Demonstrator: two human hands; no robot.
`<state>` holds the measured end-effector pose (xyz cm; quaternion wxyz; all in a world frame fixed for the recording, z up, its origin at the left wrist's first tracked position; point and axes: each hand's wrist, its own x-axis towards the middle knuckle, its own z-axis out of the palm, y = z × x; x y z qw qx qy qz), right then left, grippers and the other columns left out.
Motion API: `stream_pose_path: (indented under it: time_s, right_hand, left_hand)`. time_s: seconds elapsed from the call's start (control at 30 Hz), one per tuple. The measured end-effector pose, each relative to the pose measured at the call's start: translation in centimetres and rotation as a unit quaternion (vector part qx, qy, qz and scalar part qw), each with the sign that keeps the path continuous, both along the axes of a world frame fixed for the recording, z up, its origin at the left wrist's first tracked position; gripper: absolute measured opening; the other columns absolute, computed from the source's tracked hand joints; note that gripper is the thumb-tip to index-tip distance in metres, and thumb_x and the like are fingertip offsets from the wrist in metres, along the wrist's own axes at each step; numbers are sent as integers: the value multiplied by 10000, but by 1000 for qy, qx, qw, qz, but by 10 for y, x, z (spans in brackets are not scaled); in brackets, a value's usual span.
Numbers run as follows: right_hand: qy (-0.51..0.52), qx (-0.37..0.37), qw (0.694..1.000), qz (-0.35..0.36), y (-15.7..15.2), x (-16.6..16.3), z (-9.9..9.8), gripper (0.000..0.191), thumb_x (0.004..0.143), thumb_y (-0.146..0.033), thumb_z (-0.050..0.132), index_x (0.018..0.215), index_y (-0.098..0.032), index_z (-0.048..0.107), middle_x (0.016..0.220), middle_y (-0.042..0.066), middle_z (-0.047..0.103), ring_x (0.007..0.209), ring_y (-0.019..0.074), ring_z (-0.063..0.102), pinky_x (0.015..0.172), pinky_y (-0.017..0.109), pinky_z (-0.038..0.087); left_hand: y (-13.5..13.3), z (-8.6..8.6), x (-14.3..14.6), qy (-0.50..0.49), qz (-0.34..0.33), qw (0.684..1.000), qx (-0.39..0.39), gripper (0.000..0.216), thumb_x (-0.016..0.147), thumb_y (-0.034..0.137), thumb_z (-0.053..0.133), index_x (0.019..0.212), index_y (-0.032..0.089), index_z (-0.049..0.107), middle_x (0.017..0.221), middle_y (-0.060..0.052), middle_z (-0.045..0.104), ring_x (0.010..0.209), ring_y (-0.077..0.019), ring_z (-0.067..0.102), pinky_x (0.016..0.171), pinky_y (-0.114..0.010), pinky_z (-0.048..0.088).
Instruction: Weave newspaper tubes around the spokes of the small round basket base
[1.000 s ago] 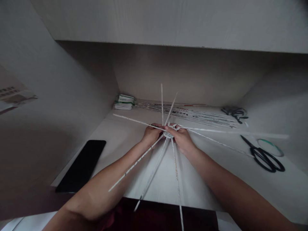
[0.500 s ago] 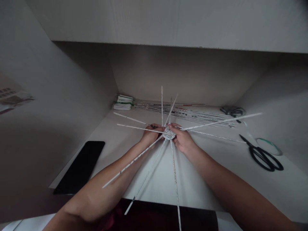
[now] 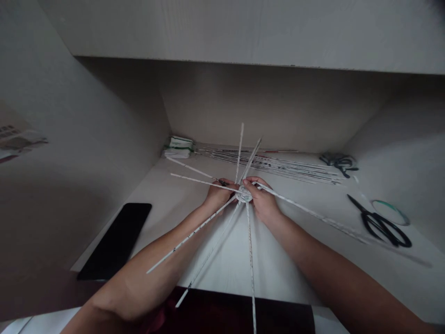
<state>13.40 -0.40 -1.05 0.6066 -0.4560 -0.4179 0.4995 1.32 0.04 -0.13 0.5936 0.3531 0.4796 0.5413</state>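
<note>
A small round woven base [image 3: 244, 194] of white rolled-paper tubes is held above the tabletop between my hands. Thin paper tubes [image 3: 194, 237] radiate from it on all sides like spokes. My left hand [image 3: 219, 194] closes on the base's left edge, its fingers partly behind the spokes. My right hand [image 3: 263, 196] pinches the right edge, with the thumb on top near the rim. One long paper tube [image 3: 314, 214] runs from the fingers of my right hand down to the right, its far end blurred by motion.
Loose paper tubes [image 3: 278, 166] lie in a bundle at the back. Black scissors [image 3: 382, 225] and a tape roll [image 3: 391, 212] rest at right, a dark tangled item [image 3: 339, 162] behind them. At left are a black phone-like slab [image 3: 116, 241] and a white packet [image 3: 179, 147]. A shelf board [image 3: 257, 35] overhangs.
The long tube at my right hand has swung from pointing up and right to down and right. The base and its upper spokes have turned slightly clockwise. Both hands keep their grip.
</note>
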Motion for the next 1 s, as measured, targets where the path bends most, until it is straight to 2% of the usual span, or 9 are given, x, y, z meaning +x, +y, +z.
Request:
stream_pose_path:
  time_s: [0.13,0.23,0.33,0.5,0.63,0.77,0.87,1.0]
  right_hand:
    - [-71,39,997,-14,-1,1,0,246,684,-410,750,810,-215,667,652,-28,621,585,124,543,557,249,426]
    - [-35,-16,999,16,-1,1,2,302,668,-456,751,804,-207,650,638,-20,625,575,139,558,549,263,437]
    - [16,-56,998,31,0,0,2,332,628,-467,768,758,-200,621,633,-16,621,555,140,554,543,273,443]
    - [-24,16,999,-41,1,-3,-5,282,658,-436,746,786,-210,637,662,-22,621,590,128,547,573,260,430]
    - [-25,38,997,-55,1,-4,-5,239,670,-393,732,808,-222,636,774,-4,668,661,138,583,627,270,460]
    - [20,-7,1000,-21,1,-2,-1,232,637,-373,759,745,-209,636,706,-8,653,604,133,575,567,269,463]
    - [37,-53,998,-7,2,1,3,296,582,-397,804,697,-195,622,605,-17,618,530,124,552,502,260,449]
    - [50,-89,995,0,4,3,4,368,523,-428,839,656,-192,590,581,-16,613,503,123,552,476,261,452]
  left_hand:
    - [0,2,-2,-9,-24,1000,0,136,529,207,706,561,151,586,455,11,561,394,-107,483,397,-220,325]
    - [1,1,-2,-13,-56,998,6,166,547,237,696,504,152,561,435,10,534,372,-92,440,386,-221,291]
    - [3,-4,-2,11,-30,999,20,152,523,217,709,518,164,567,434,17,543,376,-106,457,391,-227,303]
    - [3,-7,-2,11,-39,999,8,187,554,247,695,487,157,544,430,14,522,371,-91,429,383,-220,284]
    - [-1,0,-2,-15,-41,999,-12,197,537,252,698,487,155,533,448,16,520,384,-83,426,390,-216,294]
    - [0,-3,-1,11,-26,1000,4,156,533,232,713,565,161,577,472,15,562,402,-104,473,404,-221,329]
    - [2,-9,-1,21,-8,999,22,182,532,215,738,633,170,593,490,25,586,422,-115,512,437,-225,377]
    - [4,-14,-2,21,-17,999,26,184,542,226,756,637,168,610,518,15,611,443,-119,536,462,-228,400]
